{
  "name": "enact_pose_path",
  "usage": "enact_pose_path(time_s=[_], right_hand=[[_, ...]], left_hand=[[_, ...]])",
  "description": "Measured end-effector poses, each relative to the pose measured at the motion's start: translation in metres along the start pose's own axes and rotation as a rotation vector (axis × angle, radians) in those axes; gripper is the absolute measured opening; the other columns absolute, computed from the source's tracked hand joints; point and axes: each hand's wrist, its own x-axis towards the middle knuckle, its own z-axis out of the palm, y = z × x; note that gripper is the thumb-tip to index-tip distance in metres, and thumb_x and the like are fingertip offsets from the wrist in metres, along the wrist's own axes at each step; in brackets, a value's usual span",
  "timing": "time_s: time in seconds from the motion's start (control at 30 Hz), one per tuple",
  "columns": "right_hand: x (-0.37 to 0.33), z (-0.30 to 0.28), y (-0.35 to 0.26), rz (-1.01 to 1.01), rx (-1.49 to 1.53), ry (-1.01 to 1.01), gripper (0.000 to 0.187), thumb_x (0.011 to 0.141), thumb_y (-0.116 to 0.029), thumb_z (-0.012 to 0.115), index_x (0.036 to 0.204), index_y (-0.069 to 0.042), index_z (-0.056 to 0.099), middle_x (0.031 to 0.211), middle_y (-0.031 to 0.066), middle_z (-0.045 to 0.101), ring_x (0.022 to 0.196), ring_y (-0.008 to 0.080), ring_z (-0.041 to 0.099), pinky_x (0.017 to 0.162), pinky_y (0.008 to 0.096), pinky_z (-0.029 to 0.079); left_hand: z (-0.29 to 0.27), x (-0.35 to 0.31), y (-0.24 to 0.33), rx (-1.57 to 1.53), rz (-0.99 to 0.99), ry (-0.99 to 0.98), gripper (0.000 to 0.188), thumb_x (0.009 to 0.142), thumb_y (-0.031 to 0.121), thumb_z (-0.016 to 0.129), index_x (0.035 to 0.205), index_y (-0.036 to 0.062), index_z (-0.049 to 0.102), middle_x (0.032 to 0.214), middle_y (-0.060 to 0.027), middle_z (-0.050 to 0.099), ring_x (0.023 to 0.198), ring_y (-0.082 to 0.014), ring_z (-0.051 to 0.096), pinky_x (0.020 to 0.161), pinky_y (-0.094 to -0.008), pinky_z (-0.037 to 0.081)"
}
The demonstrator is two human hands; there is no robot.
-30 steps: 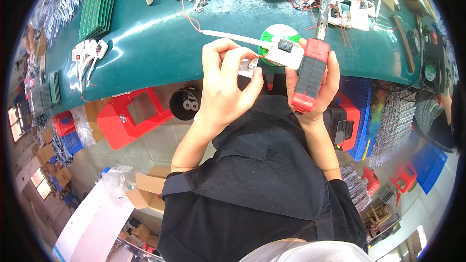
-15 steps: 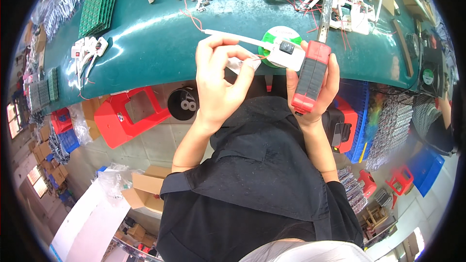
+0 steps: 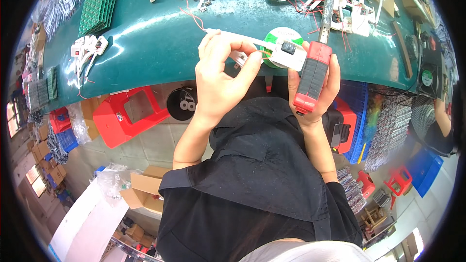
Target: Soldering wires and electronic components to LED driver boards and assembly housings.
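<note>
Over the green bench edge, we are judging assembly underway: our right hand is closed around a red-and-black tool, our left hand is pinching the white switch part, and seating it needs steady alignment.

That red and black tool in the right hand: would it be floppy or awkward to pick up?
Probably stiff: the red and black tool stays straight in the right hand. Its blocky body likely won't roll. The long metal tip may make it front-heavy.
</note>
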Motion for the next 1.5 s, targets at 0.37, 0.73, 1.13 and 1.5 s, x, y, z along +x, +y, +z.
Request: enact_pose_path(time_s=[0.37, 0.73, 1.13, 1.5], right_hand=[[0.003, 0.0, 0.0, -0.025, 0.007, 0.012, 0.074, 0.086, -0.001, 0.066, 0.142, 0.002, 0.017, 0.122, 0.0295, 0.053, 0.111, 0.0331, 0.058, 0.095, 0.0414, 0.047], [0.007, -0.002, -0.005, -0.062, -0.005, 0.01, 0.075, 0.085, -0.002, 0.067, 0.141, 0.003, 0.018, 0.123, 0.0292, 0.053, 0.11, 0.0332, 0.059, 0.093, 0.0409, 0.049], [0.001, -0.002, 0.001, -0.015, 0.025, 0.011, 0.071, 0.086, -0.001, 0.065, 0.141, 0.003, 0.02, 0.122, 0.0284, 0.055, 0.111, 0.0325, 0.059, 0.094, 0.0403, 0.047], [0.001, -0.002, 0.0, 0.0, 0.0, 0.015, 0.069, 0.087, -0.003, 0.064, 0.141, 0.002, 0.021, 0.121, 0.0278, 0.055, 0.11, 0.0323, 0.059, 0.094, 0.0407, 0.048]], left_hand=[[-0.013, 0.022, -0.011, 0.017, 0.176, -0.093, 0.017, 0.073, 0.006, 0.073, 0.09, 0.0075, 0.068, 0.091, -0.0047, 0.065, 0.084, -0.0229, 0.061, 0.077, -0.0327, 0.047], [-0.009, 0.042, -0.001, 0.079, 0.14, -0.473, 0.027, 0.074, 0.01, 0.071, 0.1, 0.0064, 0.065, 0.096, -0.008, 0.063, 0.092, -0.0254, 0.061, 0.087, -0.0358, 0.045], [-0.071, 0.049, -0.059, 0.376, 0.326, -0.189, 0.033, 0.078, -0.005, 0.058, 0.104, 0.0135, 0.067, 0.107, -0.0021, 0.065, 0.109, -0.0235, 0.058, 0.102, -0.0411, 0.034], [-0.087, 0.044, -0.087, 0.507, 0.261, 0.092, 0.031, 0.077, -0.001, 0.063, 0.106, 0.0093, 0.065, 0.101, -0.0054, 0.063, 0.095, -0.0194, 0.06, 0.1, -0.0405, 0.038]])
